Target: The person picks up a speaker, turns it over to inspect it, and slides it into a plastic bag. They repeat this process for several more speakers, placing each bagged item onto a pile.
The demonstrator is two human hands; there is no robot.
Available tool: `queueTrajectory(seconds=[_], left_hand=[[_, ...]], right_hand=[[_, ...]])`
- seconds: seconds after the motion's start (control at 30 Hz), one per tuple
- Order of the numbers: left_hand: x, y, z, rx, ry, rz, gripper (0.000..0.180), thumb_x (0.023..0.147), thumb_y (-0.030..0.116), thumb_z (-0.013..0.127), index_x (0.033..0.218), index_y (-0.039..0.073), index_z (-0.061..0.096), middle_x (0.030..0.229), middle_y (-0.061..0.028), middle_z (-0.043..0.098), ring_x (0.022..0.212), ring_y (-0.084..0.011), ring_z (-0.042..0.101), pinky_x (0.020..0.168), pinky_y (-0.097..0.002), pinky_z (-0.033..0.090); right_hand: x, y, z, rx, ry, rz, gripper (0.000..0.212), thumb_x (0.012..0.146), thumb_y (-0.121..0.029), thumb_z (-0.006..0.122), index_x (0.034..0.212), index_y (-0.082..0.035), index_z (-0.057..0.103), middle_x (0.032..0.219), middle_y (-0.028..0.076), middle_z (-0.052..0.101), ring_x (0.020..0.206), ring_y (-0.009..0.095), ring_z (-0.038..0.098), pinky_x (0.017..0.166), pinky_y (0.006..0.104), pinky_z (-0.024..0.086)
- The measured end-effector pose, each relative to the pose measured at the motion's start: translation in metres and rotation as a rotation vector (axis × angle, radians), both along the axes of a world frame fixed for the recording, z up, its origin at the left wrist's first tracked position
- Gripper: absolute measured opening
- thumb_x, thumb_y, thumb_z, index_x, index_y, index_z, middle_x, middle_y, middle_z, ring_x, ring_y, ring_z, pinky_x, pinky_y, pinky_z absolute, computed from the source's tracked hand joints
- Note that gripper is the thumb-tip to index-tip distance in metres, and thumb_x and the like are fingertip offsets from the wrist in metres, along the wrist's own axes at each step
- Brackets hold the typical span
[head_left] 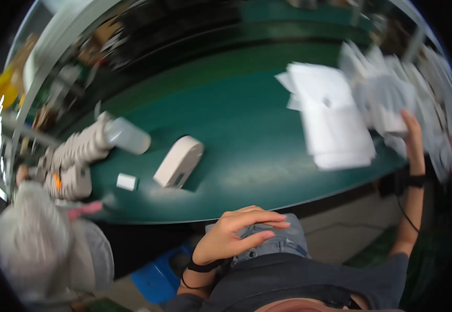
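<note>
My left hand [241, 231] rests over my lap below the table edge, fingers stretched out and holding nothing. At the far right, my right hand [413, 130] reaches up and grips the edge of a white item in a translucent plastic bag [390, 106], one of several standing in a row. Its fingers are partly hidden behind the bag, and the area is blurred. Left of it lies a stack of flat white bags or sheets [335, 119]. A beige device housing with one rounded end [180, 161] lies on the green table, far from both hands.
Several beige housings [78, 148] are lined up at the left, beside a translucent plastic container [128, 136]. A small white box [127, 181] lies on the green table [236, 156]. Translucent white plastic [39, 234] bulks at the lower left, near a blue stool [158, 275].
</note>
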State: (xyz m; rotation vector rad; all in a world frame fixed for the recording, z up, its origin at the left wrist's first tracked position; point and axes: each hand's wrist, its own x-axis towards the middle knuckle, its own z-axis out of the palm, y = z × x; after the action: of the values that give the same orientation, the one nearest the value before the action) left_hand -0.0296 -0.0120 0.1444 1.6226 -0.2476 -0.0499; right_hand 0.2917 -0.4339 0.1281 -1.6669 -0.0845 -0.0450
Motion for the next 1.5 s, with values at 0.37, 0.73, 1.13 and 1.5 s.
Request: queueTrajectory(seconds=[0.37,0.73,1.13,1.5], left_hand=[[-0.008,0.073,-0.012,0.91,-0.334,1.013,0.033,0.074,0.006,0.066,0.105,-0.002,0.058,0.101,-0.0151,0.061,0.095,-0.0322,0.056,0.084,-0.0371,0.044],[0.001,0.117,-0.042,1.069,0.09,1.096,0.049,0.072,0.019,0.071,0.112,-0.001,0.053,0.103,-0.0159,0.06,0.092,-0.0346,0.057,0.083,-0.0361,0.045],[-0.036,0.05,-0.035,-0.198,-0.045,0.918,0.045,0.084,0.022,0.063,0.118,-0.003,0.046,0.104,-0.009,0.058,0.094,-0.0137,0.055,0.083,-0.0259,0.043],[-0.026,0.023,-0.052,-0.309,-0.072,0.752,0.051,0.092,0.03,0.051,0.126,-0.005,0.037,0.118,-0.0125,0.049,0.109,-0.0156,0.046,0.091,-0.0274,0.037]], right_hand=[[0.108,0.003,-0.019,-1.198,-1.001,-0.32,0.041,0.089,-0.023,0.054,0.119,0.005,0.048,0.114,0.017,0.055,0.107,0.023,0.05,0.092,0.0362,0.038],[-0.158,0.203,-0.03,-0.23,-0.152,0.488,0.012,0.088,-0.004,0.05,0.094,0.002,0.058,0.084,0.007,0.062,0.074,0.011,0.058,0.07,0.0223,0.046],[-0.246,0.318,-0.041,0.12,0.096,1.167,0.059,0.078,-0.014,0.069,0.125,0.001,0.037,0.123,0.014,0.048,0.109,0.018,0.05,0.086,0.0316,0.044],[-0.264,0.301,-0.059,0.192,0.266,0.886,0.053,0.077,-0.02,0.069,0.119,0.002,0.044,0.106,0.007,0.055,0.093,0.013,0.053,0.082,0.027,0.043]])
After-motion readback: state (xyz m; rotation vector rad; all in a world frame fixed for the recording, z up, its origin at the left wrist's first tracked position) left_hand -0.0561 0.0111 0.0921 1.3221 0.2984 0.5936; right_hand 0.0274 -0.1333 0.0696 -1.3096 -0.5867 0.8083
